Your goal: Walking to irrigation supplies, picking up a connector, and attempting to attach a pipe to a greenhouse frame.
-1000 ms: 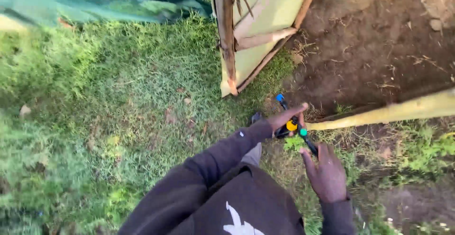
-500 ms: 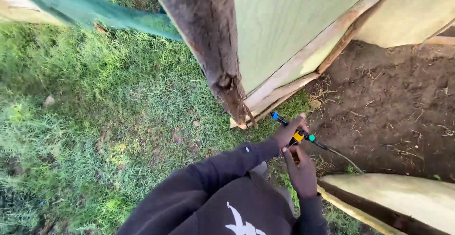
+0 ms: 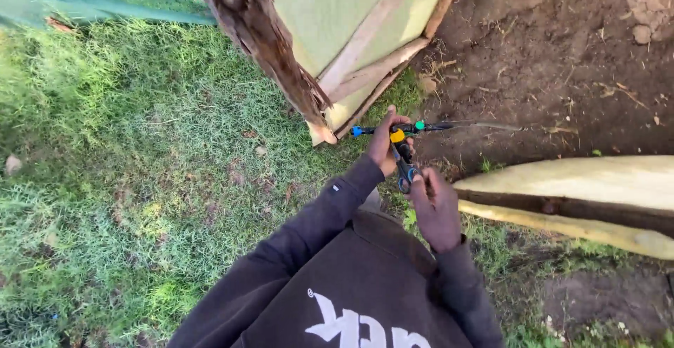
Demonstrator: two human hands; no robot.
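Your left hand (image 3: pixel 385 148) grips a thin black rod with blue and green fittings (image 3: pixel 404 128), held level above grass beside the rough wooden post (image 3: pixel 261 36). Your right hand (image 3: pixel 435 208) clasps blue-handled pliers with a yellow joint (image 3: pixel 402 155), meeting that rod.

Two hands are at work: the left hand (image 3: pixel 386 144) and the right hand (image 3: pixel 435 208). Between them sit one dark tool with handles (image 3: pixel 404 165) and one thin rod (image 3: pixel 421 127) carrying three coloured caps, one blue, one yellow and one green. One rough wooden post (image 3: pixel 260 39) stands far left, and one pale plank (image 3: pixel 583 186) lies right.
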